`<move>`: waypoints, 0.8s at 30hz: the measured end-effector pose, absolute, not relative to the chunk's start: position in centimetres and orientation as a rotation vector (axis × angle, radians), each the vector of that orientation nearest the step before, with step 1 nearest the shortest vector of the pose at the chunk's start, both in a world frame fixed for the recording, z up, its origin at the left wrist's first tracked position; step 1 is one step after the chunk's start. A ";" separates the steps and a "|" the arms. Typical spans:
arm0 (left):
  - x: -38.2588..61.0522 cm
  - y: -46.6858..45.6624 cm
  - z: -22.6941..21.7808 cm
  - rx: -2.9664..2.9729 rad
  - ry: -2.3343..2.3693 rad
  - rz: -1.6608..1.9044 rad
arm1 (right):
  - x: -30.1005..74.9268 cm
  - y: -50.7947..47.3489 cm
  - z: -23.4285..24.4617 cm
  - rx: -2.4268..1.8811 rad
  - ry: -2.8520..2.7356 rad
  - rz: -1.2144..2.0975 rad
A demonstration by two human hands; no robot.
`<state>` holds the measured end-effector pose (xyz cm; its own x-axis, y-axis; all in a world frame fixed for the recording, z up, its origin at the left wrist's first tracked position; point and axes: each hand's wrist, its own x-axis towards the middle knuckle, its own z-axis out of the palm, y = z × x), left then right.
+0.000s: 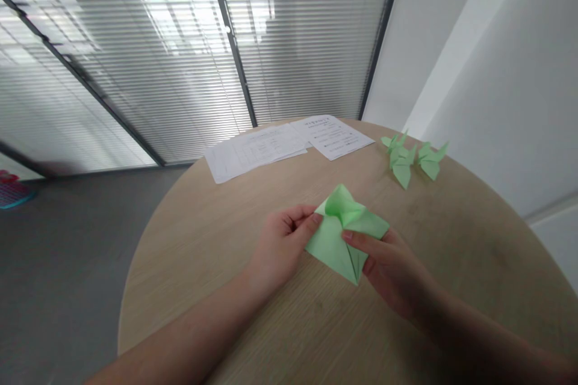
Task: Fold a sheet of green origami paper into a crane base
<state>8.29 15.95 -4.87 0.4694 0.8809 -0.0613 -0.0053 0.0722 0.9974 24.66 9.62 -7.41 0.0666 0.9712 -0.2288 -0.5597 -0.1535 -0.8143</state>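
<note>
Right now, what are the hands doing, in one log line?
left hand: gripping green paper | right hand: gripping same paper, thumb on top | paper: partly folded | table, far right: folded green shapes

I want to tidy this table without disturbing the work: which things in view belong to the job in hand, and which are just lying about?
In the job:
- green paper, held by the left hand and right hand
- folded green pieces, probably: same colour, though untouched

Lying about:
- printed sheets, toward the table's far edge
</note>
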 end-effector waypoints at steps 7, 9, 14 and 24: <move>8.5 16.2 -5.9 1.308 0.879 0.845 | 25.0 10.0 -9.1 -1.243 -0.734 1.282; 8.5 16.3 -6.1 1.326 0.868 0.814 | 25.3 10.1 -9.3 -1.324 -0.820 1.211; 7.9 17.1 -6.5 1.332 0.919 0.782 | 26.4 10.2 -8.8 -1.207 -0.998 1.233; 7.4 18.3 -7.5 1.948 1.238 0.447 | 30.0 12.1 -10.5 -1.448 -1.483 1.151</move>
